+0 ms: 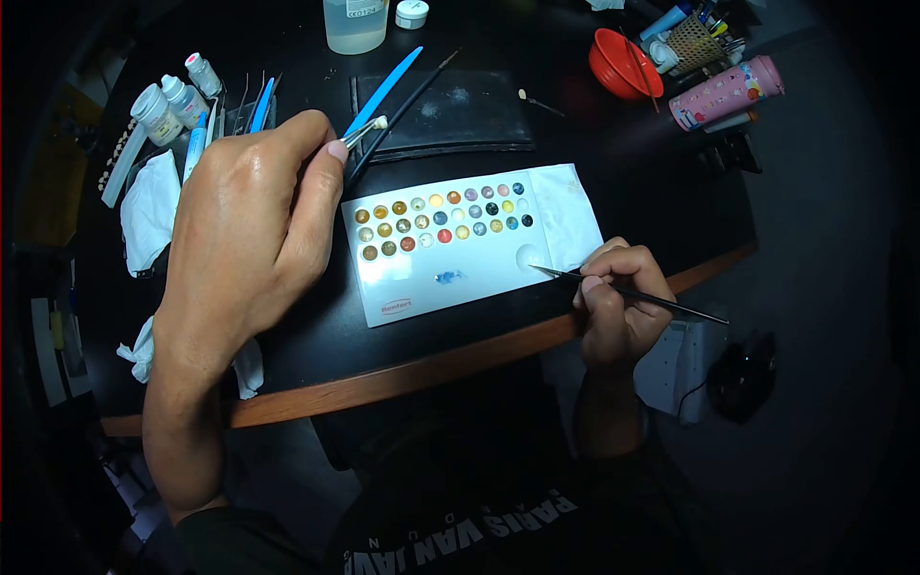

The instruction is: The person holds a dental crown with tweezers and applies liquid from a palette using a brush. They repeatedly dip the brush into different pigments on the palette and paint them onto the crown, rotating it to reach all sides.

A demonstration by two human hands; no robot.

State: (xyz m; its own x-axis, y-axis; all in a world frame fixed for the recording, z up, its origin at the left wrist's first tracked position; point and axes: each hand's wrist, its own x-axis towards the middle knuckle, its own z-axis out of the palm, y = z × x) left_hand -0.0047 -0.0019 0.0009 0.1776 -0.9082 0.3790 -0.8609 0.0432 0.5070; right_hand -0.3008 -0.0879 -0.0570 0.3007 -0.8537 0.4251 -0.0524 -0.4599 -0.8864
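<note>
In my right hand (623, 297) is a thin dark paintbrush (671, 305), pinched between thumb and fingers. Its tip meets the white paint palette (489, 292) at a shallow round well (528, 257) near the right end. My left hand (254, 206) is raised at the left, thumb and fingers closed on slim metal tweezers (356, 135). A small tooth-like piece (380, 123) shows at their tip. Rows of coloured paste (444, 236) fill the palette's small wells, and a blue smear (448, 277) marks its surface. A white sheet (567, 216) covers the palette's right end.
Behind the palette lie a dark pad (470, 110), a blue-handled tool (388, 86) and another brush (422, 91). Small bottles (155, 113) and crumpled tissue (151, 216) sit left. A red bowl (618, 65), pink bottle (728, 93) and clear liquid container (356, 29) stand farther back.
</note>
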